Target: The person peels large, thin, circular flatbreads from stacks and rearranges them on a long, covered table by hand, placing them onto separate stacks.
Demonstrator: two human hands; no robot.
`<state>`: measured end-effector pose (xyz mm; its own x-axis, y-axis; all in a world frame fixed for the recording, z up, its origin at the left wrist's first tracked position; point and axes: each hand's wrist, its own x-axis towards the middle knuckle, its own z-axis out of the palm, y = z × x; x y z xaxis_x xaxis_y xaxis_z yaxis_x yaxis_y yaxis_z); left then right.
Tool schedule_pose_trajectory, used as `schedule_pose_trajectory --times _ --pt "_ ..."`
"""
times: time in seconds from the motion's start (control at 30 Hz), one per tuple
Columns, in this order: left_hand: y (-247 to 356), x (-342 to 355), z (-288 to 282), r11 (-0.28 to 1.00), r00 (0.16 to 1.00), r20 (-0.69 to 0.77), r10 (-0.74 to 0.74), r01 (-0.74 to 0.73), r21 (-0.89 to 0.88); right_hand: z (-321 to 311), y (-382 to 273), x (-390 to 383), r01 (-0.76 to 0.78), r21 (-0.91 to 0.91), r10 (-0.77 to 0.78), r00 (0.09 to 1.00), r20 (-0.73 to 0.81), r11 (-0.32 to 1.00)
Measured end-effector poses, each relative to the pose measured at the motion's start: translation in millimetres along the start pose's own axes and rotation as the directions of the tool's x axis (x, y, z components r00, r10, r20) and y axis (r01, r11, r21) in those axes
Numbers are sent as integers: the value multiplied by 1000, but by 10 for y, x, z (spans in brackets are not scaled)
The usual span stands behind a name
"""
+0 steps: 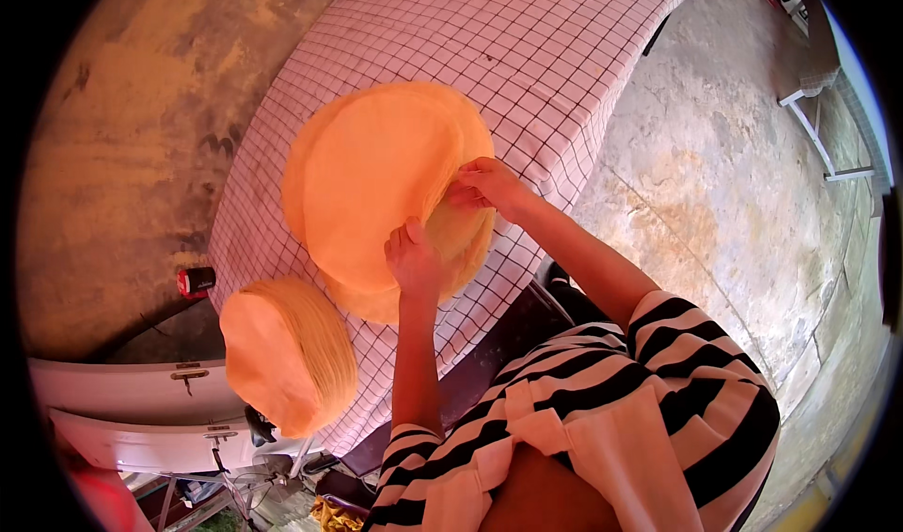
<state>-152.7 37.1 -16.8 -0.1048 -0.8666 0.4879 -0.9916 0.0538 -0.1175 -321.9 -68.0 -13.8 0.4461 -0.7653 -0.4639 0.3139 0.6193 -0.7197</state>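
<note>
A large pile of thin, round, pale orange sheets (362, 184) lies on a checked cloth. My left hand (411, 254) has its fingers curled at the lower edge of the top sheets. Higher and to the right, my right hand (484, 184) pinches the right edge of those sheets, which stand a little raised off the layers below; its fingertips are partly hidden. A second, thick stack of similar sheets (273, 344) sits at the table's near left corner, its many layers showing along one side.
The table with its checked cloth (546, 52) runs away from me. A red and dark object (196, 283) is beside its left edge. White panels with latches (132, 386) stand at lower left. A white-legged table (818, 137) is at far right, beyond the concrete floor.
</note>
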Motion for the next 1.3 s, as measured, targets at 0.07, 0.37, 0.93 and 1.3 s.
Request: schedule_pose_trajectory --times 0.07,0.37,0.93,1.3 --pt "-418 756 -602 1000 999 -41 -14 15 17 -304 -23 80 97 -19 -99 982 -162 995" --pt "-84 713 -688 992 989 -85 120 -116 52 -515 2 105 73 -80 -85 984 -154 994" --pt "556 264 110 999 999 45 29 -28 -21 -552 34 434 19 -526 -168 957 -237 850" --pt "708 94 101 985 995 -27 -95 90 -150 -240 -143 180 5 -90 -4 1000 13 996"
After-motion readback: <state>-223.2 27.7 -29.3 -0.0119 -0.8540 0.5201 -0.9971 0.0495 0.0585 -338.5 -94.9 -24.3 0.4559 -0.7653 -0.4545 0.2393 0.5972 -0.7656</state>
